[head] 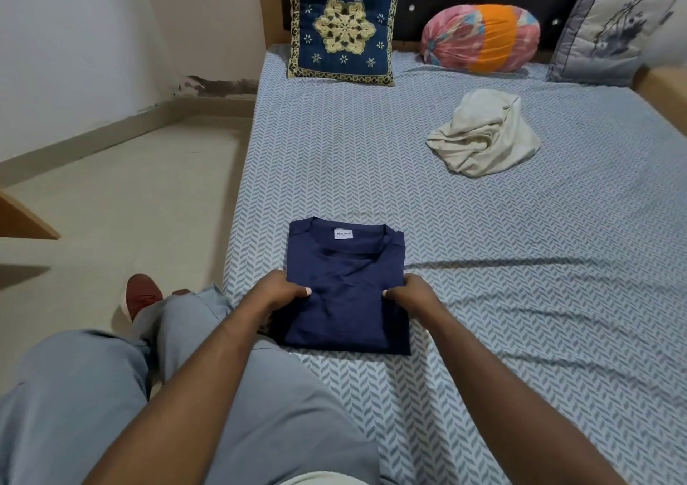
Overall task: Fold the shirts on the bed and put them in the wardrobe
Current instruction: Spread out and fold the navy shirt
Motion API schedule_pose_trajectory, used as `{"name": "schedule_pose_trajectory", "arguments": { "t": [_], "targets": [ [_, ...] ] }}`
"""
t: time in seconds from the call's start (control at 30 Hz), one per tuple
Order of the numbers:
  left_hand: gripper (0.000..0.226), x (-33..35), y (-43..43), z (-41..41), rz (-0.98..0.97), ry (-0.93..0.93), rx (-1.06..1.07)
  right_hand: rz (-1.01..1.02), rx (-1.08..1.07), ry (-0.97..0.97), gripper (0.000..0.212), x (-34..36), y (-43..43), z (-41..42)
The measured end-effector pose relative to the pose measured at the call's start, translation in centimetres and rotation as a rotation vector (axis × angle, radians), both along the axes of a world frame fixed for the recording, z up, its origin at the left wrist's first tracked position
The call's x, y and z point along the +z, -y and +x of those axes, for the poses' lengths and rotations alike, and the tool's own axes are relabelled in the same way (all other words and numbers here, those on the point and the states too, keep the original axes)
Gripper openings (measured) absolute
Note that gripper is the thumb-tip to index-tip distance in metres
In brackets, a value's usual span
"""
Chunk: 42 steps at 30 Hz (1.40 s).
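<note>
Grey trousers [93,391] fill the near edge. Just beyond them, the left hand [277,291] and right hand [409,293] each grasp one side of the folded navy shirt [345,261], thumbs on top. The shirt lies flat near the left edge of the bed [520,317]. Farther back a crumpled cream shirt [483,138] lies well apart, and a blue embroidered cushion [340,25] leans at the headboard

Navy shirt [347,291], white neck label; cream shirt [485,135] at 1 o'clock; bed sheet [520,261] blue-grey chevrons on white; cushion [342,25] navy, gold star motif; bolster [481,38] pink and orange.
</note>
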<state>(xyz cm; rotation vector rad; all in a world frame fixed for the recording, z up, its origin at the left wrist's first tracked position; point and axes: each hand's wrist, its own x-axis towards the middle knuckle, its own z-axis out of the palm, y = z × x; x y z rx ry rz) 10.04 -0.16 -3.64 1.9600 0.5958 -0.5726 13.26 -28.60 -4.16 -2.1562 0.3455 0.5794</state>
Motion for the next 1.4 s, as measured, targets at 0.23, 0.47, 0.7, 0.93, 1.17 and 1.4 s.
{"name": "schedule_pose_trajectory", "arguments": {
  "t": [0.23, 0.47, 0.7, 0.93, 1.17, 1.4],
  "targets": [
    [0.1, 0.4, -0.1, 0.0, -0.371, 0.212, 0.105, 0.321, -0.037, 0.01, 0.033, 0.7, 0.5, -0.6],
    [0.071, 1.1, 0.1, 2.1, -0.297, 0.257, -0.112, 0.422, 0.006, 0.084, 0.081, 1.3, 1.3, 0.2],
    [0.082, 1.1, 0.2, 3.6, -0.161, 0.195, -0.155, 0.291, 0.208, 0.05, 0.076, 1.8, 1.5, 1.5],
    [0.098, 1.2, 2.4, 2.3, 0.137, 0.391, -0.385, -0.15, 0.49, 0.209, 0.091, 2.6, -0.1, 2.5],
    [0.107, 3.7, 1.9, 1.9, 0.162, 0.382, -0.414, -0.181, 0.48, 0.191, 0.092, 4.8, -0.8, 2.5],
    [0.113, 4.9, -0.8, 2.3, 0.115, 0.406, -0.42, -0.15, 0.436, 0.258, 0.086, 8.5, -2.6, 2.5]
  ]
}}
